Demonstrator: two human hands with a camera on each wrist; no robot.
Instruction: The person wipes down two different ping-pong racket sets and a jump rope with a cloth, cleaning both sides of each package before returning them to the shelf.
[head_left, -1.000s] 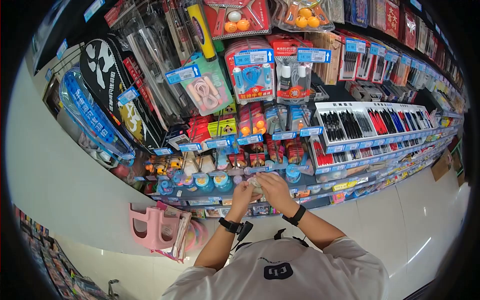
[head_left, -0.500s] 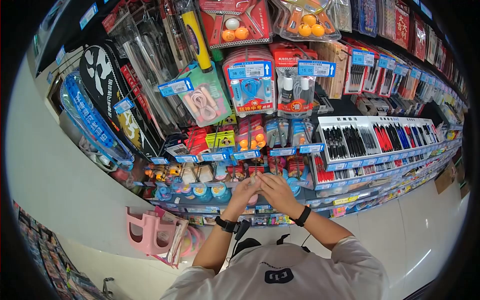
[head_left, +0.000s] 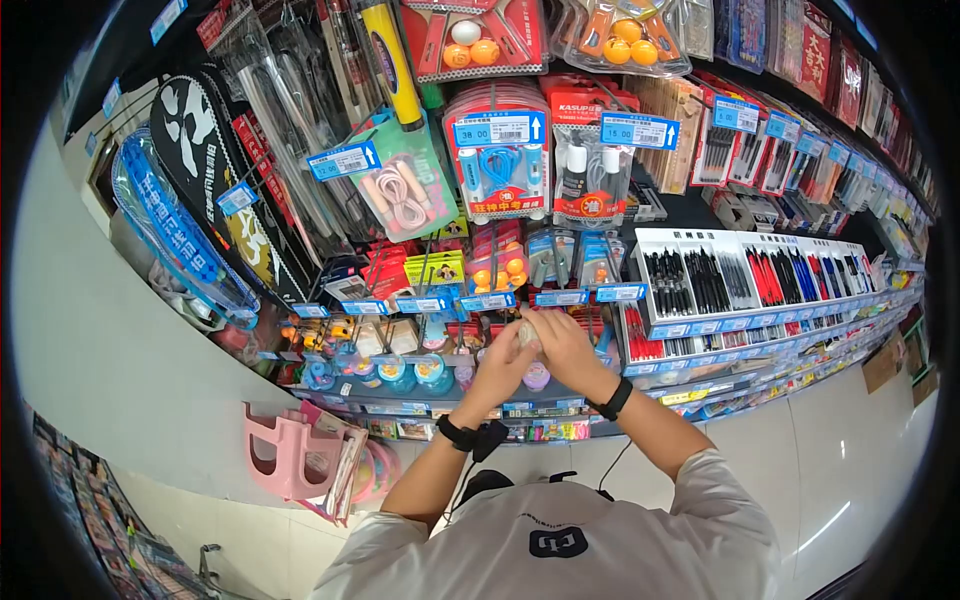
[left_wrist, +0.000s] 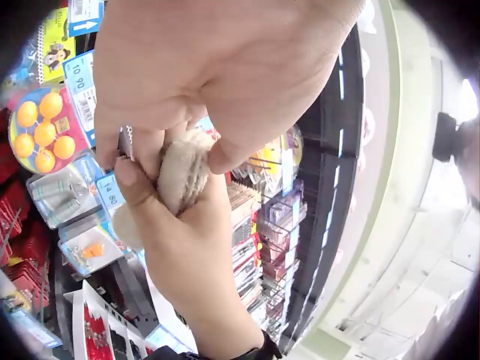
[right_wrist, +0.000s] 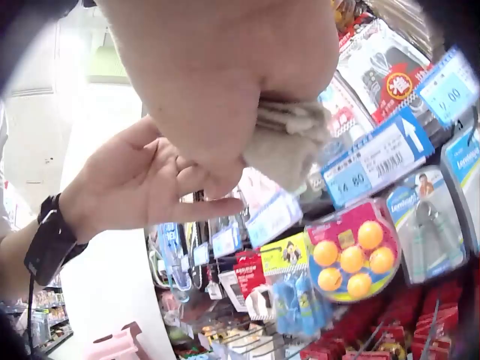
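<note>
Both hands meet in front of the shop shelf around a small beige fuzzy item [head_left: 527, 333]. In the left wrist view my left hand [left_wrist: 202, 82] pinches the fuzzy item [left_wrist: 180, 174] between thumb and fingers from above. My right hand [left_wrist: 187, 247] comes up from below with its fingers curled around it. In the right wrist view my right hand [right_wrist: 225, 82] closes over the fuzzy item [right_wrist: 289, 146], and my left hand [right_wrist: 150, 187] touches it from the left. From the head view my left hand [head_left: 500, 365] and right hand [head_left: 562, 345] hide most of the item.
Hooks ahead carry packs of orange balls [head_left: 500, 272], skipping ropes [head_left: 498, 165] and badminton rackets [head_left: 215, 170]. Blue price tags [head_left: 560, 297] line the rails. Pen racks [head_left: 750, 262] run to the right. A pink stool [head_left: 295, 455] stands low on the left.
Both hands have risen together with the fuzzy item, from the lower shelf level up to the row of blue price tags. The grip looks the same.
</note>
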